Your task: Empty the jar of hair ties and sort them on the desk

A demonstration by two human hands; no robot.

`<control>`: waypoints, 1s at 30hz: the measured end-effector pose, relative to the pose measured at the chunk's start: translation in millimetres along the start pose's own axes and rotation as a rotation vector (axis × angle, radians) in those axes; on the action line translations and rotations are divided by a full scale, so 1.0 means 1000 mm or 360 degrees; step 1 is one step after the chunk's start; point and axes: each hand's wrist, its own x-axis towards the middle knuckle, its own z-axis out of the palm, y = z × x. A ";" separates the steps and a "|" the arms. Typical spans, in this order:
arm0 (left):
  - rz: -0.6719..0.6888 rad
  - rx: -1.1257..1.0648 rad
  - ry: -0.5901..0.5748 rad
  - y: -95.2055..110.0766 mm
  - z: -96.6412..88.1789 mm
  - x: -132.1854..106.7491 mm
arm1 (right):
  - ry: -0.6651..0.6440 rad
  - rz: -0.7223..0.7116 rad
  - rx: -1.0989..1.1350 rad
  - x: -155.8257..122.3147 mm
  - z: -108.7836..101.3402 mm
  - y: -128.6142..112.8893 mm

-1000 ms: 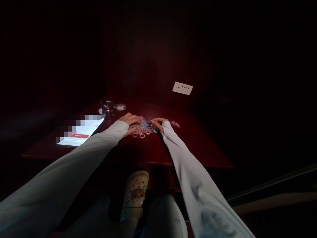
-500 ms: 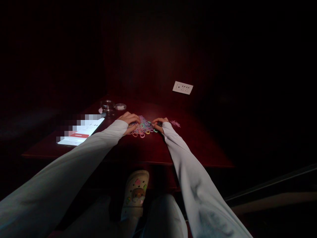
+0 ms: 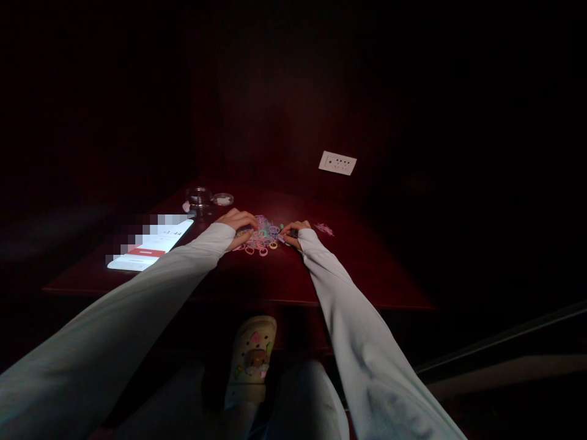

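A heap of small pastel hair ties (image 3: 263, 234), ring-shaped and in several colours, lies on the dark red table (image 3: 275, 281). My left hand (image 3: 237, 225) rests at the heap's left side, fingers curved over it and the thumb apart from them. At the right edge of the heap, my right hand (image 3: 296, 232) has its thumb and forefinger pinched together. Whatever is between those fingertips is too small to make out. A smaller pile of pink hair ties (image 3: 324, 229) lies apart, just right of my right hand.
A clear round jar (image 3: 199, 199) stands at the back left, with a clear lid (image 3: 223, 200) beside it. A lit phone (image 3: 151, 252) lies at the table's left. On the back wall is a white socket plate (image 3: 338, 163). Below the front edge shows a clog (image 3: 254, 348).
My right hand has shifted slightly left and down, its fingertips moving into the heap's right edge. My left hand stays over the left side, and some ties there have moved a little.
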 end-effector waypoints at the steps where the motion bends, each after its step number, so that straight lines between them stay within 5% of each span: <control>1: 0.0004 -0.0002 0.0004 -0.001 0.000 0.000 | 0.0010 0.0025 0.0005 0.001 0.002 0.000; 15: 0.0035 -0.0029 0.0014 -0.006 0.005 0.000 | 0.0004 0.0045 0.0528 -0.006 -0.005 -0.009; 30: 0.0018 -0.0036 0.0006 -0.002 0.004 0.001 | 0.0030 -0.0035 0.0344 -0.006 -0.010 -0.010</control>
